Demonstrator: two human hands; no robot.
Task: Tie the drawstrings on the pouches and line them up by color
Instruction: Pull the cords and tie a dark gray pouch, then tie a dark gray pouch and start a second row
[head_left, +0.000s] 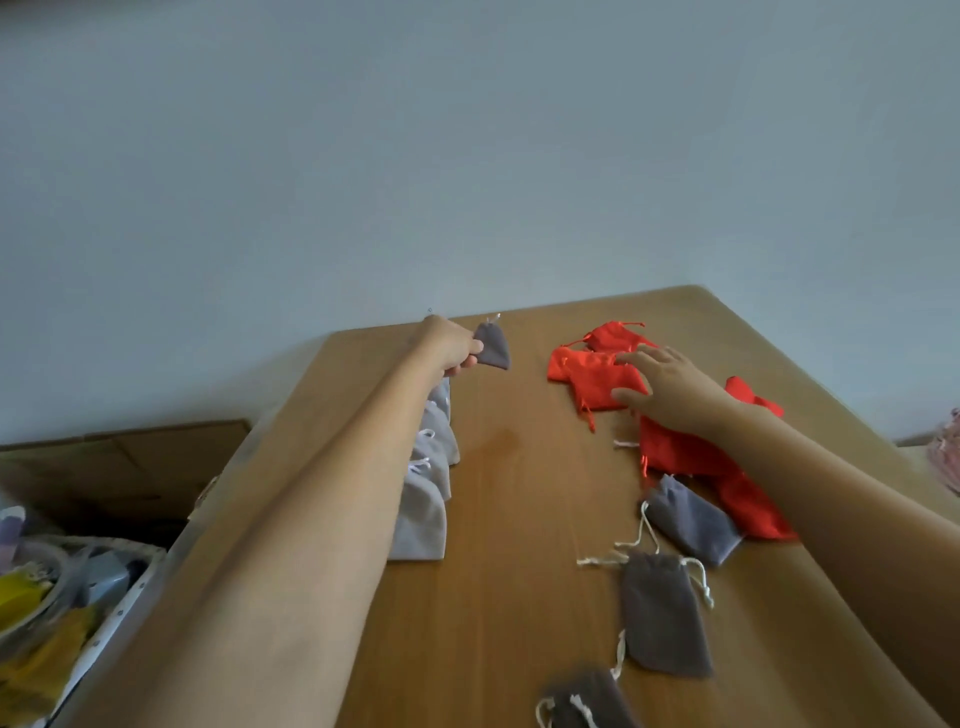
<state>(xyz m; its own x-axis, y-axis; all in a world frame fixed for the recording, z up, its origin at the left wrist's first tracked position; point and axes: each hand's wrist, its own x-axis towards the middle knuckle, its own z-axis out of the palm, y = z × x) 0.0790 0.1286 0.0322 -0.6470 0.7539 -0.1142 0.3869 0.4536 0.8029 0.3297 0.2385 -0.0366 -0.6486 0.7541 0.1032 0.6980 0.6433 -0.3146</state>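
The left hand (457, 349) pinches the near edge of a dark grey pouch (493, 347) between thumb and fingertips, at the centre of the frame near the far edge of the table (519, 519). The pouch's gathered neck points away from the camera, with a pale cord end showing at its top. Whether it rests on the wood or is held just above it cannot be told. The right hand (670, 389) is spread wide with straight fingers and holds nothing. It lies over the heap of red pouches (587, 374) right of centre, and contact at the fingertips is likely but not certain. The pouches appear to be light, soft cloth that folds and slides easily, so a light pinch is judged sufficient. Take hold at the body for carrying and at the two cord ends for tying; pulling one cord alone is likely to drag the pouch rather than close it. A row of pale grey pouches (426, 499) runs from the pinched pouch toward the camera, partly hidden beneath the left forearm. Three loose grey pouches (665, 613) lie at lower right, their white cords trailing untied. A cardboard box (130, 462) stands beside the table at left.
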